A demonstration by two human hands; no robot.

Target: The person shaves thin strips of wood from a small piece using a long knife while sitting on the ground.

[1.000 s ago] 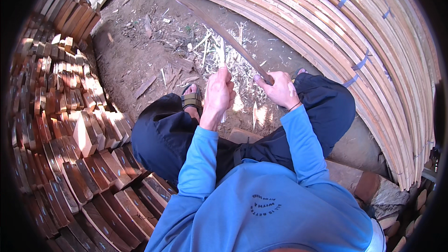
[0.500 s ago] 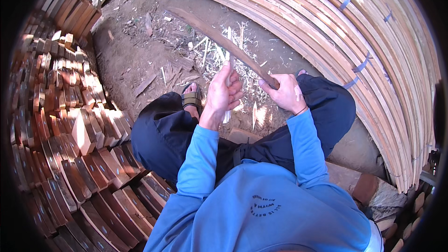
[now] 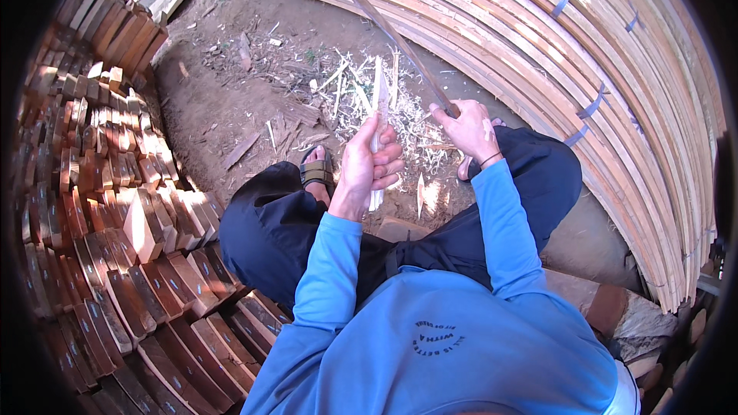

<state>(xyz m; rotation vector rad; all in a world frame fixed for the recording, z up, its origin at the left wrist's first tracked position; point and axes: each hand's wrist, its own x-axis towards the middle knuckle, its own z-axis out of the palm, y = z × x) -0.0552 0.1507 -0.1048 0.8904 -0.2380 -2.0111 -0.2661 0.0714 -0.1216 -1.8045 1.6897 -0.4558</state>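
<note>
My left hand [image 3: 367, 167] is closed around a pale, narrow wooden stick [image 3: 379, 86] that stands nearly upright. The stick's top rises past my thumb and its lower end shows beneath my fingers. In my right hand [image 3: 472, 131] is the handle end of a machete [image 3: 393, 35], its long dark blade slanting up and to the left, apart from the stick. Below both hands, pale wood shavings [image 3: 411, 127] lie scattered over the dirt between my feet.
Long bundled wooden strips [image 3: 530, 54], tied with blue bands, curve along the right side. Stacked wooden blocks [image 3: 138, 292] fill the left. My knees, in dark trousers [image 3: 269, 223], flank the work area. Stone-like blocks [image 3: 638, 323] lie at lower right.
My right hand has risen slightly, and the machete has swung up and away from the stick, its tip moving right toward the bundled strips. My left hand still grips the stick, slightly lower.
</note>
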